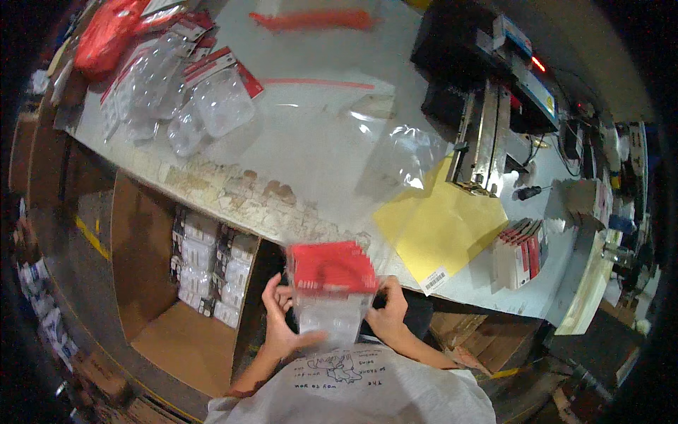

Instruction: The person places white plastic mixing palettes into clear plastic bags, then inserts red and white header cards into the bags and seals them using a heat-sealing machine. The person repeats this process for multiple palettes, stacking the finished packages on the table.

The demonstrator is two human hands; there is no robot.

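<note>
A stack of clear plastic blister packs with red cards [332,267] is upright in front of my body at the table's near edge. My left hand [282,321] grips its left side, the thumb lying across the clear lower part and the fingers curled at the edge. On the other side, my right hand [390,311] is closed against the right edge, fingers bent. The red cards fan slightly at the top. Some fingertips are hidden by the stack. Past it, a yellow sheet [445,226] and a clear plastic bag [409,159] lie on the worktable [304,141].
More blister packs [222,102] are heaped at the far left, beside a red plastic bag [109,39]. A black machine with metal rails [487,134] stands at the right. Small red-and-white boxes [521,254] sit near it. An open carton [152,261] with white packs stands below the left edge.
</note>
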